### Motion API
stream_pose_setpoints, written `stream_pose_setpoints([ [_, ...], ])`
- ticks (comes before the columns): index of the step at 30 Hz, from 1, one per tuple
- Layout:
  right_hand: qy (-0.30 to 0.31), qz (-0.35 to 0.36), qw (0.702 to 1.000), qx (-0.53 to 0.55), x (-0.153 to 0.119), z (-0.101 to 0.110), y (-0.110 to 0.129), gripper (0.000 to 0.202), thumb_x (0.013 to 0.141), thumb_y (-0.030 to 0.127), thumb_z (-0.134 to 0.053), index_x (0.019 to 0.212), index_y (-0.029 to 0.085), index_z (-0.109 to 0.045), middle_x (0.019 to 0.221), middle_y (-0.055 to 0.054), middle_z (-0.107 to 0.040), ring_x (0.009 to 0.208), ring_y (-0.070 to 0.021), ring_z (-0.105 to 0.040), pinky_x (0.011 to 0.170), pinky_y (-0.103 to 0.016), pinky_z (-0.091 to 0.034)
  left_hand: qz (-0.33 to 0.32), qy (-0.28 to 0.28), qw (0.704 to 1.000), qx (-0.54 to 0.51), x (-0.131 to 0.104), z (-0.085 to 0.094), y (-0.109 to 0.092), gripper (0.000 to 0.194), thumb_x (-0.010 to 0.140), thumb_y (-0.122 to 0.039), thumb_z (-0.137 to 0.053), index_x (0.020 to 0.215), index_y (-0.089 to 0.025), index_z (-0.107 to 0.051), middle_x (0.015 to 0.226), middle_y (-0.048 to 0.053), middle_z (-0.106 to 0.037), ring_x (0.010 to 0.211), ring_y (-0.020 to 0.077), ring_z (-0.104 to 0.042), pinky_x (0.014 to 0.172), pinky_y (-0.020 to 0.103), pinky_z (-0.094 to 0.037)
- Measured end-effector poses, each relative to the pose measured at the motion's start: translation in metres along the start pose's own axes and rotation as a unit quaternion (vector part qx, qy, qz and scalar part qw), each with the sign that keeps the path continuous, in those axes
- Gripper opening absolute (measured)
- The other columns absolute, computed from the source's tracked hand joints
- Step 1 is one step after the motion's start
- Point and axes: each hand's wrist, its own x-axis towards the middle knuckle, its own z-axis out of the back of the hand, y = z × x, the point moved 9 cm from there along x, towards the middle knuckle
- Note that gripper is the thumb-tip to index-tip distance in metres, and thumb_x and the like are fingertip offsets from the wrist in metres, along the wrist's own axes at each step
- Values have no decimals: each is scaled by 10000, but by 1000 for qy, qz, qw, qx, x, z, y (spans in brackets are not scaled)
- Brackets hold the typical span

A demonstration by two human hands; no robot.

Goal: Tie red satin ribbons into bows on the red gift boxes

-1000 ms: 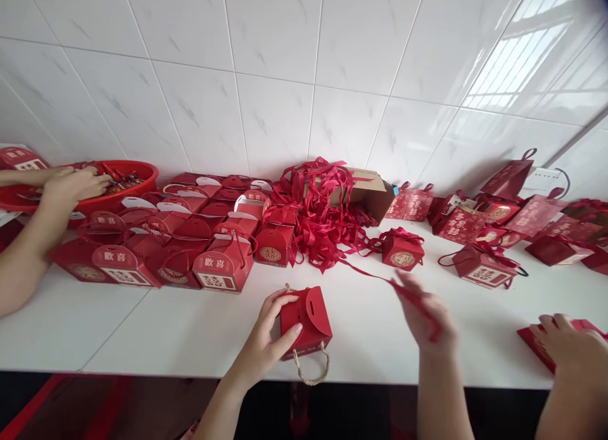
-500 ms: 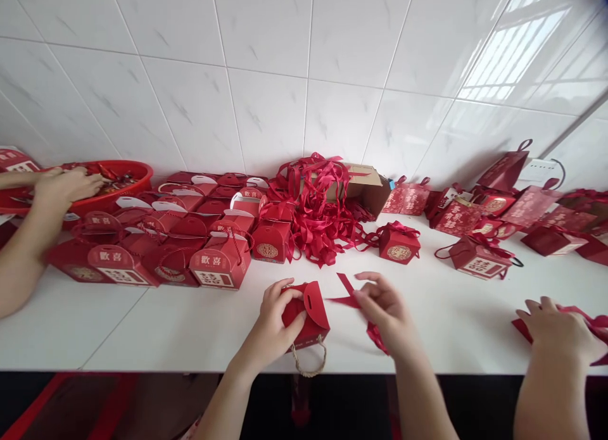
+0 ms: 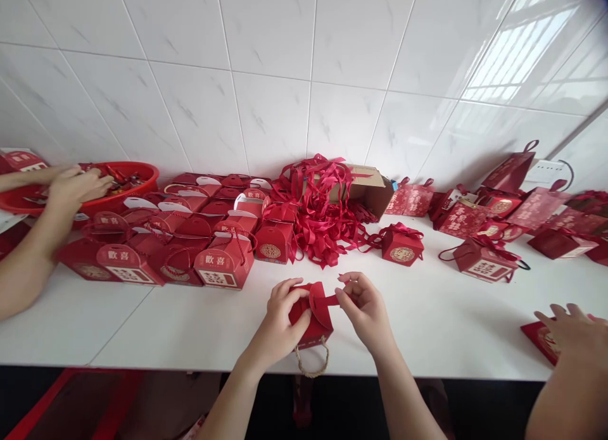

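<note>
Near the table's front edge, a red gift box (image 3: 317, 332) with a rounded, slotted top flap is steadied by my left hand (image 3: 284, 316), whose fingers and thumb wrap around its left side and top. A twisted tan cord handle (image 3: 313, 369) hangs from the box's front. Just to the right, my right hand (image 3: 363, 307) pinches a red ribbon (image 3: 329, 300) between thumb and fingers. The ribbon reaches across to the slot in the flap; whether it passes through on the far side is hidden.
Rows of red gift boxes (image 3: 223, 259) stand at left. A heap of red ribbons (image 3: 327, 231) spills from a cardboard box (image 3: 375, 190). Finished-looking boxes (image 3: 401, 245) with bows sit right. Other people's hands work at a red basin (image 3: 147, 174) and over a red box (image 3: 541, 339).
My right hand has moved left, bringing the ribbon to the slot in the box flap. The co-worker's hand at right has shifted, showing more of the red box beneath it.
</note>
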Motion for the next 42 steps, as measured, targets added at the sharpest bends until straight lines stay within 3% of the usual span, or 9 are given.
stream_pose_setpoints([
  [14,68,2,994,-84,1,-6,-4,206,874,343,-521,1028,205,-523,625,46,-461,542,-112,-414,521,-246,-361,-5,-55,998,-3,4,10,-5,97,848,-239,-519,833,-228,-614,1168,80,-568,1199,259,-478,1015,469,-407],
  [17,81,32,984,-158,4,-7,3,278,877,382,-521,1108,230,-549,979,-60,-598,831,-176,-572,725,-317,-472,-11,-50,999,-7,4,12,-9,100,856,-235,-506,823,-225,-600,1175,84,-561,1211,259,-469,1024,472,-389],
  [21,144,75,969,-184,8,-26,10,356,895,399,-495,1230,289,-543,1372,-79,-437,1295,-236,-381,1049,-422,-340,-16,-58,996,-66,6,15,-11,103,878,-241,-470,837,-219,-562,1162,91,-570,1202,249,-487,1008,429,-410],
  [25,211,79,961,-157,13,-51,13,215,902,347,-492,1006,249,-653,1294,-83,-521,1283,-224,-414,1034,-391,-360,21,-91,984,-149,6,22,-6,120,904,-288,-426,850,-218,-507,1176,91,-563,1212,230,-488,965,368,-451],
  [28,182,93,972,-113,16,-48,30,160,886,315,-525,826,222,-640,1158,-76,-596,1171,-219,-512,989,-375,-385,26,-97,983,-152,-2,28,-7,98,906,-317,-443,918,-229,-484,1243,86,-530,1240,228,-467,1011,392,-412],
  [33,39,143,988,40,-9,8,84,91,894,273,-533,865,268,-619,1020,-46,-625,1001,-217,-579,882,-385,-439,-47,-62,997,12,-27,31,-13,177,811,-281,-606,978,-247,-561,1194,84,-517,1181,252,-486,1004,407,-410],
  [37,-32,278,947,159,-40,47,127,136,883,337,-514,827,277,-622,750,-43,-595,830,-239,-585,816,-431,-457,-50,-127,990,-21,-38,36,1,52,837,-252,-570,872,-217,-589,941,60,-591,910,195,-599,824,320,-510],
  [39,-14,270,952,141,-36,40,126,165,881,338,-505,776,260,-604,816,-57,-608,886,-251,-580,848,-444,-443,8,-180,979,-96,-40,40,18,84,841,-286,-571,865,-205,-576,846,40,-608,792,169,-617,732,277,-533],
  [42,91,139,986,4,-12,-7,91,205,896,282,-473,725,226,-574,1105,-71,-587,1074,-259,-537,900,-424,-422,88,-231,950,-190,-44,41,36,172,821,-358,-595,865,-194,-565,806,31,-633,759,164,-639,679,243,-541],
])
